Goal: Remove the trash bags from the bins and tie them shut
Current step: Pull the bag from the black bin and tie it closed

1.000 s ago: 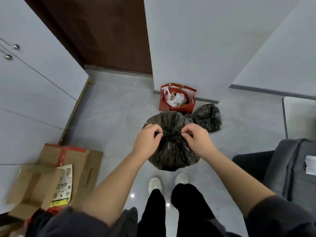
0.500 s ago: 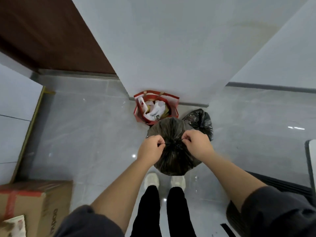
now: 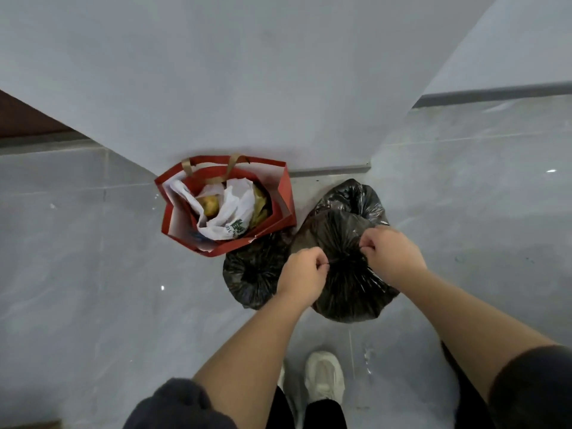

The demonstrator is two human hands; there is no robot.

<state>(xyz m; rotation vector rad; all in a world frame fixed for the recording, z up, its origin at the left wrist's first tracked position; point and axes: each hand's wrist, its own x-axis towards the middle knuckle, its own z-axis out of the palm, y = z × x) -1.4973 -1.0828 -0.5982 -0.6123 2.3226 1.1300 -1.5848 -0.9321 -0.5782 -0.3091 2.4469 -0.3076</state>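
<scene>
We hold the trash bag [image 3: 349, 292] seemingly clear of the floor [image 3: 93, 274], its neck gathered between our hands. Our left hand [image 3: 301, 275] and right hand [image 3: 391, 255] each pinch a thin tie end, likely pulling apart to cinch the knot. Left of it on the grey tiles sits a second black bag [image 3: 253, 274], a third black bag [image 3: 353, 196] lies farther off, and a red paper bag [image 3: 284, 199] stands against the white wall [image 3: 247, 72].

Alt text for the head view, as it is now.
The left hand and right hand each pinch a drawstring end of a black trash bag over a grey floor. Beside it stand a red paper bag of rubbish and another black bag.
</scene>
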